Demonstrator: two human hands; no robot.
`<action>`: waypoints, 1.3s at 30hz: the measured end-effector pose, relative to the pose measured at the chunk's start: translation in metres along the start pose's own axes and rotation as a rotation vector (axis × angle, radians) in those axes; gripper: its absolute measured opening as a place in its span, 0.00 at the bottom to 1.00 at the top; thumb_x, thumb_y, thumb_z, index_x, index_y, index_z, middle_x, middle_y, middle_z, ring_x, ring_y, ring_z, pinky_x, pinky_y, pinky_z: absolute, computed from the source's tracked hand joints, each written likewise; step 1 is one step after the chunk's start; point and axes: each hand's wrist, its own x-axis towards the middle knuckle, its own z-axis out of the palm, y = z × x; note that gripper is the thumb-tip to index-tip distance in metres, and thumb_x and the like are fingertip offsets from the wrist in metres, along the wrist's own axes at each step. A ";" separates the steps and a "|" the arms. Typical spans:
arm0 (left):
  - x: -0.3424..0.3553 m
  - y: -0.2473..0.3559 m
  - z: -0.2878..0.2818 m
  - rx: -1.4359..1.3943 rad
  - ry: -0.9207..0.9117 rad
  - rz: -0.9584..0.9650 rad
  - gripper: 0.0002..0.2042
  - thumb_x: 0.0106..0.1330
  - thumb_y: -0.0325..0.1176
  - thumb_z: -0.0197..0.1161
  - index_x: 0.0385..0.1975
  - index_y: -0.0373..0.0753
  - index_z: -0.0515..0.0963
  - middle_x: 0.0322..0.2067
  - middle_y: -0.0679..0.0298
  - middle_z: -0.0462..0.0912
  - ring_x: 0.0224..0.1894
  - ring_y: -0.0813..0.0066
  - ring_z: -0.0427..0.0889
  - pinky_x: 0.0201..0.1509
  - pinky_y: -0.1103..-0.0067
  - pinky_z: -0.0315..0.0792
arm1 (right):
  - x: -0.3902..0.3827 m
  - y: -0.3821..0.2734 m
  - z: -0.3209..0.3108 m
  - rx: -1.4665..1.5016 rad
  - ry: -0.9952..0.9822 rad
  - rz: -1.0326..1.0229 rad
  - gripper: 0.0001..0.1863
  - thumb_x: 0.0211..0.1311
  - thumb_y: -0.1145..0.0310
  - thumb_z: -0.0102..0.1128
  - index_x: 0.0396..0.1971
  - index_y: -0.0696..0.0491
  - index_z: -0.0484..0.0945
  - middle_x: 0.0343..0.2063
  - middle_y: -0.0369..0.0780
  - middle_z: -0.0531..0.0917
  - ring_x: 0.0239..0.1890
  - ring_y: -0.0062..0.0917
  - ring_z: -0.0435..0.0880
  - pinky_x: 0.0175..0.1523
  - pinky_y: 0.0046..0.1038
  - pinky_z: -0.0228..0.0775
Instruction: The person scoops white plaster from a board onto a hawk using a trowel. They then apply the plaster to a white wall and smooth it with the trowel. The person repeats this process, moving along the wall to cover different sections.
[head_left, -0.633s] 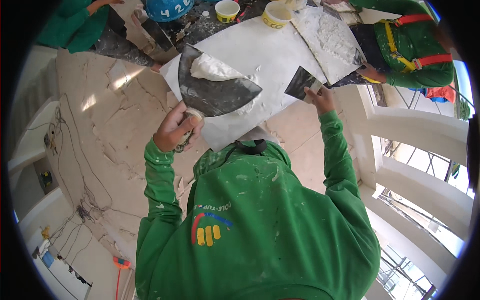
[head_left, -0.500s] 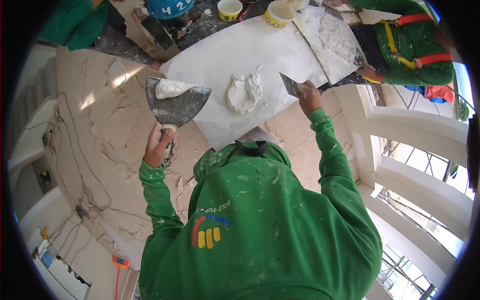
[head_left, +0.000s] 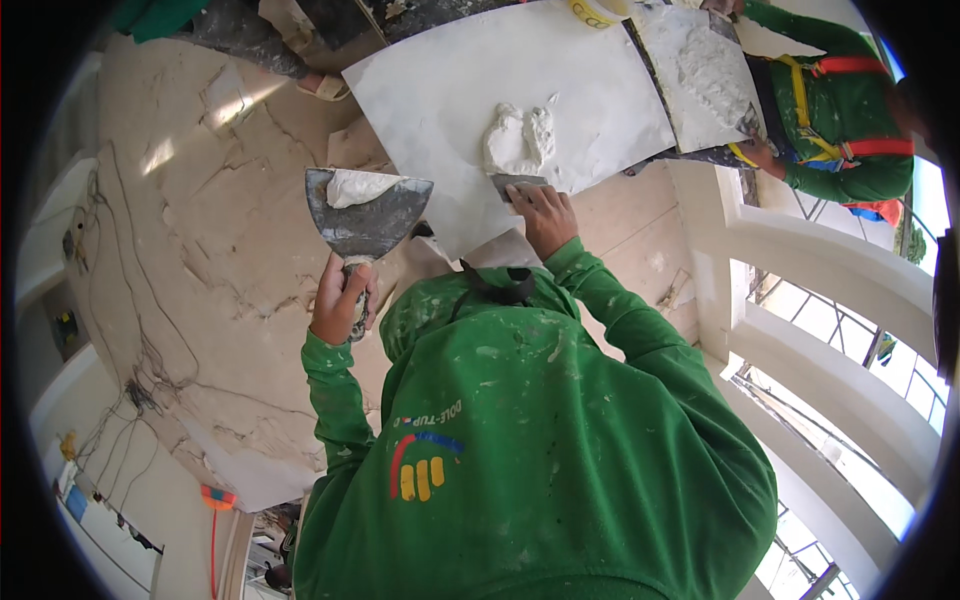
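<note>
Right hand [head_left: 541, 214] grips small steel putty knife [head_left: 517, 184], blade just below white plaster lump [head_left: 519, 137] on white board [head_left: 440, 90]; left hand [head_left: 340, 298], farther off, grips broad plaster-loaded steel trowel [head_left: 366, 212].

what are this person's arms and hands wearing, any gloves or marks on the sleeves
No gloves: the left hand and the right hand are both bare. Both arms are covered to the wrist by long bright green sleeves with ribbed cuffs, part of a hooded top. The fabric is flecked with pale plaster spatter, plainest along the right sleeve.
</note>
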 end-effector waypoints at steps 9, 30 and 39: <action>0.009 0.003 -0.007 0.063 -0.168 -0.004 0.12 0.72 0.38 0.52 0.47 0.38 0.64 0.25 0.66 0.70 0.18 0.83 0.69 0.16 0.85 0.65 | -0.009 -0.010 -0.010 0.106 -0.279 -0.010 0.18 0.51 0.75 0.56 0.43 0.47 0.81 0.40 0.35 0.83 0.44 0.31 0.78 0.48 0.33 0.70; 0.040 0.048 0.064 -0.145 -0.908 -0.224 0.20 0.73 0.36 0.50 0.59 0.37 0.58 0.28 0.65 0.68 0.19 0.82 0.70 0.12 0.85 0.65 | -0.008 0.024 -0.179 0.121 -0.137 -0.257 0.32 0.43 0.84 0.54 0.55 0.50 0.76 0.48 0.37 0.78 0.46 0.34 0.74 0.52 0.33 0.67; -0.001 0.017 0.024 0.035 -0.396 0.030 0.23 0.71 0.37 0.52 0.62 0.41 0.55 0.26 0.65 0.67 0.19 0.82 0.69 0.13 0.85 0.67 | 0.041 0.162 -0.082 -0.146 0.000 -0.112 0.28 0.48 0.81 0.55 0.53 0.44 0.76 0.48 0.34 0.79 0.50 0.29 0.75 0.53 0.34 0.67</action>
